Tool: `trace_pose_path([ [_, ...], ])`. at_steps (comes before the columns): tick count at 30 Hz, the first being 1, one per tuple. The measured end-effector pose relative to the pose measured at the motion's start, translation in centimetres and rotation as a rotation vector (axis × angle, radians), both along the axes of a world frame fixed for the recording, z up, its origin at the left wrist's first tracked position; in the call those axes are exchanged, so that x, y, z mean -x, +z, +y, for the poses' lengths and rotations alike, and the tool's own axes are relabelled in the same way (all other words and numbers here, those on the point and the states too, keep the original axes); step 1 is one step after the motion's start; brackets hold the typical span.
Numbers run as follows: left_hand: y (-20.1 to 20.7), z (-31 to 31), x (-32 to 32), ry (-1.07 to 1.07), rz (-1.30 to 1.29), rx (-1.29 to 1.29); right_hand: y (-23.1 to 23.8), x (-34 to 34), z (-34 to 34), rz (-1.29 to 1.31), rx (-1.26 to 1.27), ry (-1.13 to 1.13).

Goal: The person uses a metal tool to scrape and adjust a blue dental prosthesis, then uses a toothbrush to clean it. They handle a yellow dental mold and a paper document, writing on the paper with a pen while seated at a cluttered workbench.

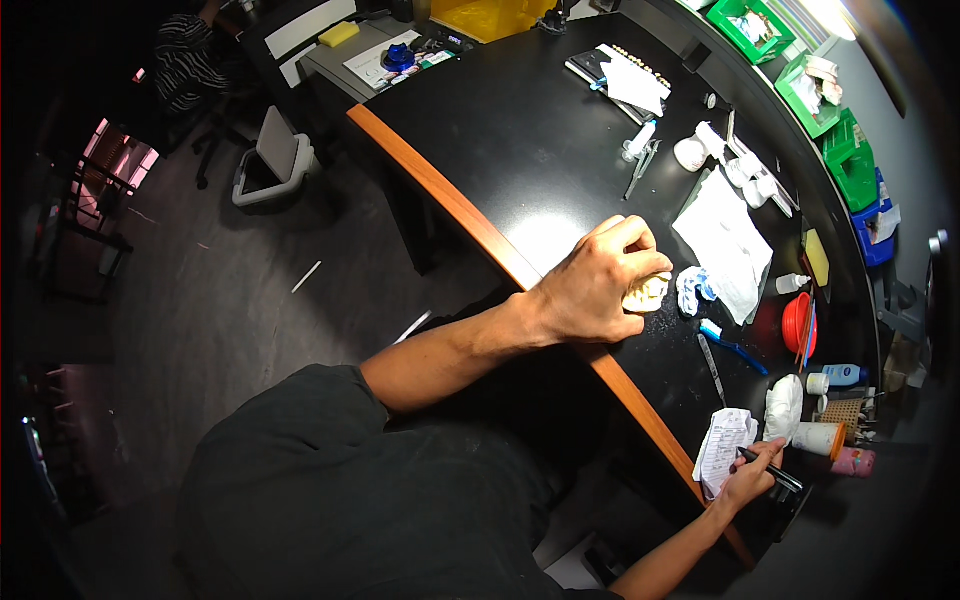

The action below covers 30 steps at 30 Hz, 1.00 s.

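Note:
My left hand (598, 284) rests on the black table (530, 150) near its wooden front edge, fingers closed over a pale yellowish dental cast (648, 293) that shows under the knuckles. My right hand (752, 474) is far to the lower right, gripping a black pen (772, 470) whose tip lies on a small crumpled white paper slip (724, 446). A crumpled blue-and-white wipe (693, 290) lies just right of the cast, and a blue toothbrush (732, 345) lies below it.
A white cloth (728, 243), white bottles (700, 148), a red bowl (795, 324), small jars and green bins (850, 160) crowd the table's right side. A notebook (620, 78) lies at the back. A waste bin (272, 160) stands on the floor, and a seated person (190, 60) is far left.

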<state>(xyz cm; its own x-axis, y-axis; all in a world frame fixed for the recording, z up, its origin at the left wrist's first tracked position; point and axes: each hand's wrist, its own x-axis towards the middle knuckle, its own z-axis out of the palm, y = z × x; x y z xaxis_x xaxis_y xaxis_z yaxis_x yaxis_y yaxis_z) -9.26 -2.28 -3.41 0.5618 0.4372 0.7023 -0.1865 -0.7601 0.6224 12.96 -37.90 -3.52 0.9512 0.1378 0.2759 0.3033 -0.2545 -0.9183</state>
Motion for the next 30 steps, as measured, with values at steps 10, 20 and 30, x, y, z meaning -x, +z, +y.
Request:
trace_pose_path([
  [10, -0.1, 0.1, 0.3, -0.032, 0.011, 0.062, 0.0, 0.3, 0.0, -0.029, 0.005, -0.018],
  [20, 0.7, 1.4, 0.4, -0.078, 0.282, 0.333, -0.4, -0.2, -0.4, -0.008, -0.014, -0.030],
  [30, 3.3, 3.1, -0.7, -0.056, 0.566, 0.459, -0.1, -0.3, 0.4, 0.007, -0.019, -0.009],
])
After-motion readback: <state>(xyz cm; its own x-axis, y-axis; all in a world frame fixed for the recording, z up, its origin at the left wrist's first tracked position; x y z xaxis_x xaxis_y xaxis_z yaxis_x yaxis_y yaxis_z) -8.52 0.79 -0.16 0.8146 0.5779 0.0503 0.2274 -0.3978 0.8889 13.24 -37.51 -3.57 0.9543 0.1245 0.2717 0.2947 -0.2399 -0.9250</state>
